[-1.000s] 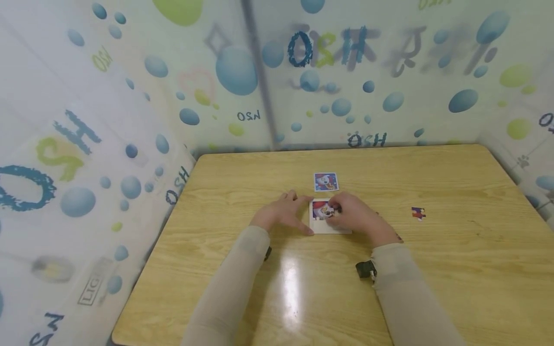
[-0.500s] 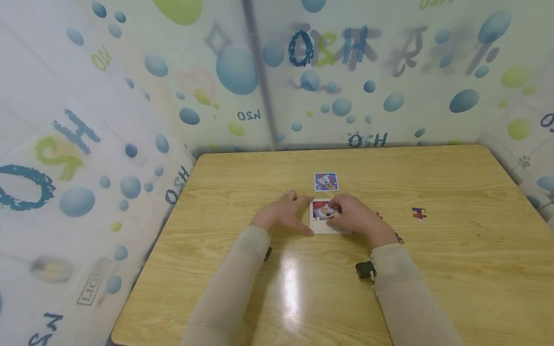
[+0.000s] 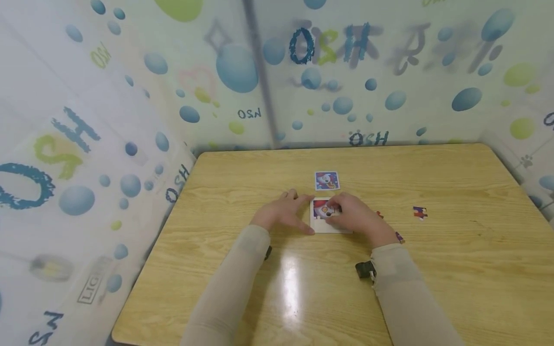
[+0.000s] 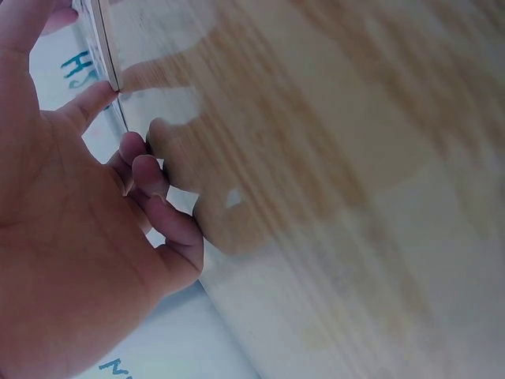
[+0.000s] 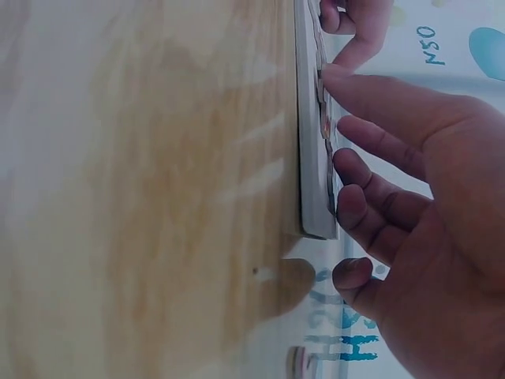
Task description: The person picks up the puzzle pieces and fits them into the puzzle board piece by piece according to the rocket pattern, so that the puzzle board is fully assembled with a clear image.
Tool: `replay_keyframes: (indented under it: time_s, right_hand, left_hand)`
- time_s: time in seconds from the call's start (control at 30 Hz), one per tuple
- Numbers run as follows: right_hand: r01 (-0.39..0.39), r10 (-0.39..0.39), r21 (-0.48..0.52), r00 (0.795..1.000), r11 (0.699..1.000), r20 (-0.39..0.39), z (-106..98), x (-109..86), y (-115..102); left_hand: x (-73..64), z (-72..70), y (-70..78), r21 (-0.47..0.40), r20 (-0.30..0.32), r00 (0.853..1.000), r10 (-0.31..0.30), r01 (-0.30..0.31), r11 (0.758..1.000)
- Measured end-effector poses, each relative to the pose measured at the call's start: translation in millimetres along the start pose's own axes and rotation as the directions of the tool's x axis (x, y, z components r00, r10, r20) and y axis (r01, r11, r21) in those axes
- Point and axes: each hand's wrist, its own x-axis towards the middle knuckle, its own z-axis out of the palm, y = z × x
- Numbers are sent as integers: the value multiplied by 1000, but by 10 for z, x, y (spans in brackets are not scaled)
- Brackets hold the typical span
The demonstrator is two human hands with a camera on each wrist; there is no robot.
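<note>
A white-framed puzzle board [image 3: 329, 228] lies on the table, its upper left part covered by joined pieces of a red, white and purple picture. My left hand [image 3: 283, 212] rests at its left side, thumb and index finger spread straight to the two left corners. In the left wrist view the other fingers curl loosely by the tabletop. My right hand [image 3: 357, 217] reaches over the board's right part, thumb and index finger bent about a puzzle piece [image 3: 331, 210] lying among the others. Its fingertips touch the pieces' surface in the right wrist view. The palm hides the board's right side.
Behind the board lies a small picture card [image 3: 327, 180] with the same design. A loose puzzle piece [image 3: 420, 213] sits to the right, and another loose piece [image 3: 400, 237] shows beside my right wrist. A patterned wall [image 3: 346, 96] stands behind the wooden table [image 3: 216, 202].
My right fingers have shifted only slightly over the piece in the board. The left hand keeps its place at the corners, and the head view has tilted a little.
</note>
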Motion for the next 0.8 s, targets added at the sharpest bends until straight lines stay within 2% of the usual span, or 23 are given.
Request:
replay_keyframes:
  time_s: [0.43,0.8]
  right_hand:
    - [-11,11,-17,1000,1000,-2,-2,-2,0]
    - [10,-10,-13,1000,1000,-10,-5,-9,-22]
  left_hand:
    - [17,2,-8,7,5,1000,-9,9,1000]
    - [2,-2,-7,-7,-1,1000,-7,7,1000]
